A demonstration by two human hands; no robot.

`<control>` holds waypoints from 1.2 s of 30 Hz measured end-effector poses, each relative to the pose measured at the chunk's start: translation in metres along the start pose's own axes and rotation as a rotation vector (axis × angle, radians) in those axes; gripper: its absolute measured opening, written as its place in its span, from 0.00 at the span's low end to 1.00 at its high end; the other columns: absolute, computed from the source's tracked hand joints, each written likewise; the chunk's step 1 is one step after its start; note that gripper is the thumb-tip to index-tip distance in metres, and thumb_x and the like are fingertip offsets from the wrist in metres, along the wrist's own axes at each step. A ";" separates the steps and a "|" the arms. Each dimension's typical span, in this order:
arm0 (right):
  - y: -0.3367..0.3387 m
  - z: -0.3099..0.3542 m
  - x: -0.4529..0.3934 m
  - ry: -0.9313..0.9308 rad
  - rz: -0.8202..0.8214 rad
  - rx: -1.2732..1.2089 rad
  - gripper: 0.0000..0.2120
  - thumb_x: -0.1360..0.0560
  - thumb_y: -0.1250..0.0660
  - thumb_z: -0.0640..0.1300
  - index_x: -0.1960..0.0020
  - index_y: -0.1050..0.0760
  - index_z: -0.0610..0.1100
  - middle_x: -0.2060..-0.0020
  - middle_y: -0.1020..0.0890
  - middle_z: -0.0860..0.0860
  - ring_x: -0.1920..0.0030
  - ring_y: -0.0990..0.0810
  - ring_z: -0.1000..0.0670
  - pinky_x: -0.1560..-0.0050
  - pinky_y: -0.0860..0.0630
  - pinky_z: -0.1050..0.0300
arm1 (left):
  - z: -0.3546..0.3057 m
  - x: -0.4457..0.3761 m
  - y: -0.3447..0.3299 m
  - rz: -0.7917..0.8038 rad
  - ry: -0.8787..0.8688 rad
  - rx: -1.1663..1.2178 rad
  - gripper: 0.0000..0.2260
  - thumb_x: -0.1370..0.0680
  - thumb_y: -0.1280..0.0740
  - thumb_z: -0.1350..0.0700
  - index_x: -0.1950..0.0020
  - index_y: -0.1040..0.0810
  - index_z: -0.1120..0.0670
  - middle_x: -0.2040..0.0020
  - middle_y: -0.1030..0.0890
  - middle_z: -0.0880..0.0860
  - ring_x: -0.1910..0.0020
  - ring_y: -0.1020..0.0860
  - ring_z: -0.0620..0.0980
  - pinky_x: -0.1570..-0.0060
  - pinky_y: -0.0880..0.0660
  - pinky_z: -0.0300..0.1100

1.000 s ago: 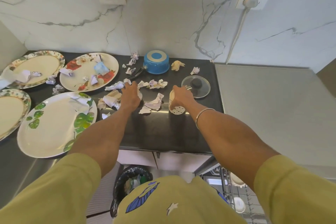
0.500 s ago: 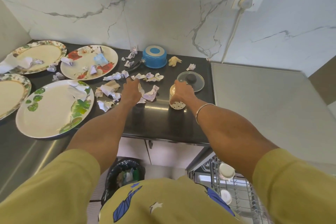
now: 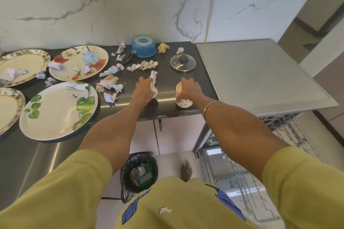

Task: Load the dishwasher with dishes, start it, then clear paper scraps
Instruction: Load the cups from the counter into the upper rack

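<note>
My left hand (image 3: 143, 90) grips a bunch of crumpled paper scraps (image 3: 153, 84) near the front of the dark counter (image 3: 167, 107). My right hand (image 3: 189, 89) is wrapped round a patterned cup (image 3: 183, 99) lying tilted on the counter. More paper scraps (image 3: 109, 84) are strewn over the middle of the counter. Several floral plates stand at the left: a rose plate (image 3: 78, 63), a green-leaf plate (image 3: 57, 110) and others at the edge (image 3: 20, 67), some with scraps on them. The open dishwasher rack (image 3: 279, 135) shows at lower right.
An upturned blue pot (image 3: 143, 46) and a glass lid (image 3: 183, 62) sit at the back of the counter. A black-lined bin (image 3: 138, 173) stands on the floor below me. The dishwasher's grey top (image 3: 256, 72) lies to the right. A plugged cord (image 3: 210, 13) runs down the wall.
My left hand has gathered scraps into its grip and drawn them toward the counter's front. My right hand keeps hold of the cup. The view has tipped further down.
</note>
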State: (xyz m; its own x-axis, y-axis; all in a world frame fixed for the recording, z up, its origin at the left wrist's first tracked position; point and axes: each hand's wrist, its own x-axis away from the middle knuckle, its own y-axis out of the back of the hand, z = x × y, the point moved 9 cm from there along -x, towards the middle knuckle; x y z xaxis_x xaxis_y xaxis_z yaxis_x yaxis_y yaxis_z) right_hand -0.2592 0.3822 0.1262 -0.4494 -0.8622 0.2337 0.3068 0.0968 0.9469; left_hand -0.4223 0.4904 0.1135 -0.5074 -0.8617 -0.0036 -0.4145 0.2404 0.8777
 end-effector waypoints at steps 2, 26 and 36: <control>-0.006 -0.002 0.022 -0.031 -0.014 -0.016 0.41 0.37 0.21 0.52 0.31 0.36 0.45 0.37 0.28 0.40 0.40 0.25 0.37 0.44 0.25 0.47 | -0.007 0.017 -0.004 0.011 -0.051 0.013 0.22 0.25 0.30 0.61 0.32 0.27 0.57 0.35 0.31 0.62 0.40 0.27 0.63 0.39 0.28 0.53; -0.058 -0.109 0.207 -0.158 0.004 -0.120 0.46 0.40 0.18 0.52 0.30 0.37 0.43 0.38 0.25 0.40 0.39 0.24 0.38 0.40 0.25 0.45 | -0.105 0.195 -0.078 0.145 -0.116 0.000 0.16 0.25 0.29 0.59 0.38 0.25 0.57 0.39 0.29 0.61 0.43 0.25 0.63 0.44 0.27 0.50; -0.085 -0.177 0.288 0.010 0.079 -0.057 0.42 0.40 0.19 0.51 0.32 0.36 0.42 0.40 0.24 0.40 0.42 0.23 0.38 0.44 0.23 0.45 | -0.159 0.291 -0.126 0.090 -0.011 -0.015 0.18 0.25 0.30 0.61 0.36 0.26 0.57 0.40 0.30 0.62 0.43 0.27 0.63 0.44 0.26 0.52</control>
State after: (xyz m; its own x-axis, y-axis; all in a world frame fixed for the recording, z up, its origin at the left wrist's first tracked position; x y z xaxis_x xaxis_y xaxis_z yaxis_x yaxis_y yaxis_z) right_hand -0.2658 0.0378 0.0733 -0.4139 -0.8579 0.3043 0.3884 0.1359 0.9114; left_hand -0.3969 0.1383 0.0779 -0.5504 -0.8319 0.0707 -0.3551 0.3098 0.8820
